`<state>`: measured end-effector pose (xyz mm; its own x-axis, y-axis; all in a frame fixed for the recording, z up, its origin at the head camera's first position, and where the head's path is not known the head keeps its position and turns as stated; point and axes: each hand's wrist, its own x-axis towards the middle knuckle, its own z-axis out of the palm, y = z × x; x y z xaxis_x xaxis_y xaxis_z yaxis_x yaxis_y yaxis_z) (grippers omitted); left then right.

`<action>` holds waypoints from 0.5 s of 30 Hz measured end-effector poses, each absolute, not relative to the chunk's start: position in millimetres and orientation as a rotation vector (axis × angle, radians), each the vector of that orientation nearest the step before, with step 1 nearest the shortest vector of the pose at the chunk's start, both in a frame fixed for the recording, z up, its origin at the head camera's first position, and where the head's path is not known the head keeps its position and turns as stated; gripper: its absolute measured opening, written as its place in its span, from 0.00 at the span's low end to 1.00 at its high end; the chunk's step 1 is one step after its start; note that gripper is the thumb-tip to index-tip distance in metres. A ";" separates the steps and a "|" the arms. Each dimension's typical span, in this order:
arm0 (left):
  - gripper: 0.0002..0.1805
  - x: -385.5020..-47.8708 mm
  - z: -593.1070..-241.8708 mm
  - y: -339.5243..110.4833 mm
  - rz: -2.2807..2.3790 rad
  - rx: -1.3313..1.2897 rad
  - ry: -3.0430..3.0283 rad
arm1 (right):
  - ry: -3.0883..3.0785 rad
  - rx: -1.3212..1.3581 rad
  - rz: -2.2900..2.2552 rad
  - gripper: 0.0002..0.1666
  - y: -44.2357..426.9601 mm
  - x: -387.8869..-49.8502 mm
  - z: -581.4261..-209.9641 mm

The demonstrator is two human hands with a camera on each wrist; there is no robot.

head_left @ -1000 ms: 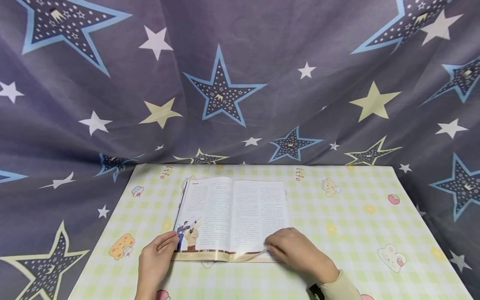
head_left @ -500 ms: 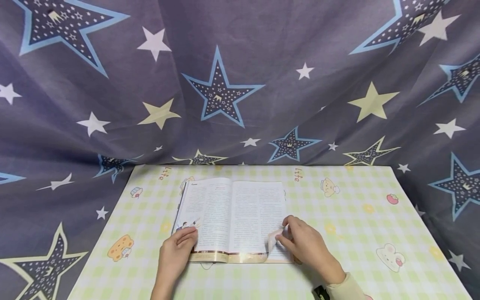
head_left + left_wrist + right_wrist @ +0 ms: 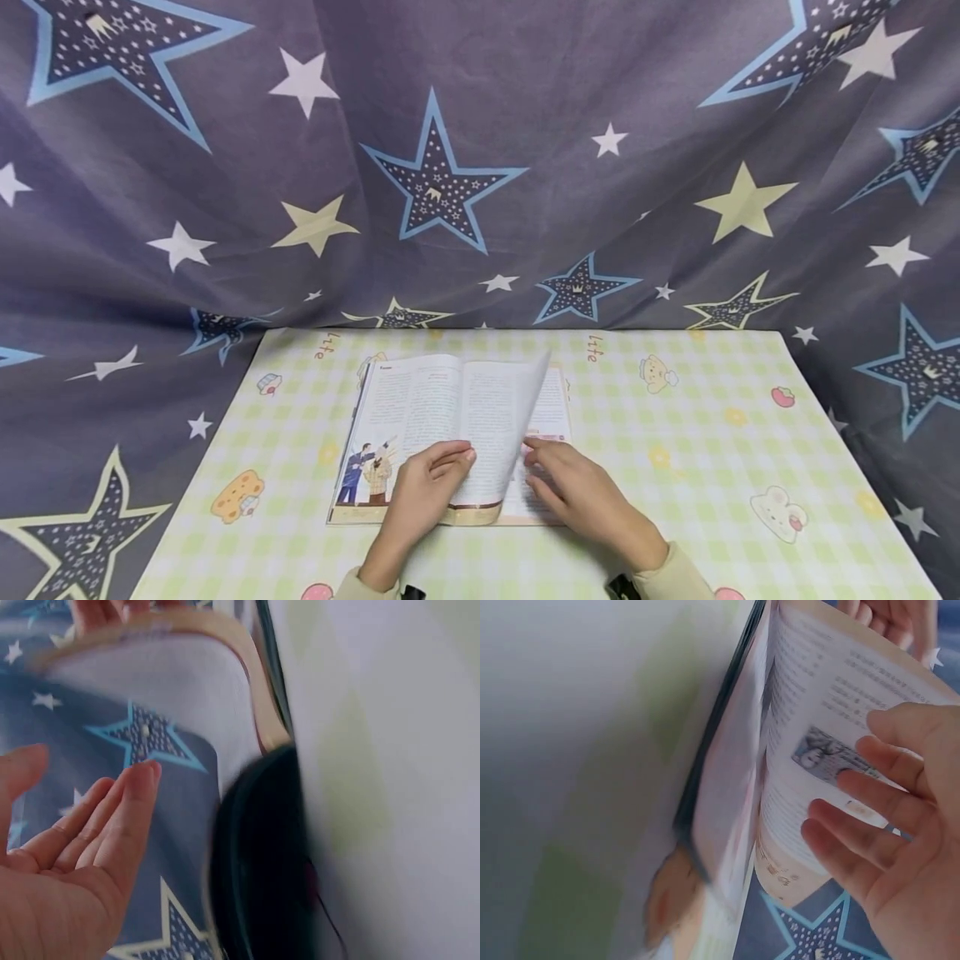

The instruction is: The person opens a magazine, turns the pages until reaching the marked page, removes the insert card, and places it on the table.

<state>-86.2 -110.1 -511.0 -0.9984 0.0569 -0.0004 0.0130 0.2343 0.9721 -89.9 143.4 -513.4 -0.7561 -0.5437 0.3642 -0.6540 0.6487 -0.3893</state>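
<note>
An open magazine [image 3: 396, 400] lies on the table, its left page showing a drawing of two figures at the bottom corner. One right-hand page [image 3: 527, 400] stands lifted and curved toward the spine. My left hand [image 3: 431, 486] is over the lower middle of the magazine, near the spine; in the left wrist view its fingers [image 3: 127, 817] are straight with nothing between them. On the raised page's other side is my right hand [image 3: 581, 496]. Its fingers [image 3: 855, 832] are spread and loosely bent against or just beside that page, whose printed back shows in the right wrist view.
A checked tablecloth [image 3: 697, 467] with cartoon prints covers the table around the magazine. Behind the far table edge hangs a dark curtain [image 3: 465, 292] patterned with stars. Dark wrist straps [image 3: 622, 586] show at the sleeves.
The page has risen from a curled lower corner to standing up, moving left. My left hand has slid right from the left page's edge toward the spine; my right hand has moved slightly left.
</note>
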 end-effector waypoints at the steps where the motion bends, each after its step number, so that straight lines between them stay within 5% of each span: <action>1: 0.23 -87.1 -509.4 -107.3 1.927 0.108 2.434 | -2.641 1.002 0.757 0.14 140.9 -90.5 -512.2; 15: 0.19 -85.2 -500.8 -108.9 1.875 0.079 2.500 | -2.657 1.177 0.725 0.10 118.8 -87.7 -512.1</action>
<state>-85.2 -108.9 -500.8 -0.9986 0.0499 0.0175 0.0308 0.2790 0.9598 -87.7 118.8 -512.1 -0.6822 -0.6581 0.3185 -0.7287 0.5762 -0.3702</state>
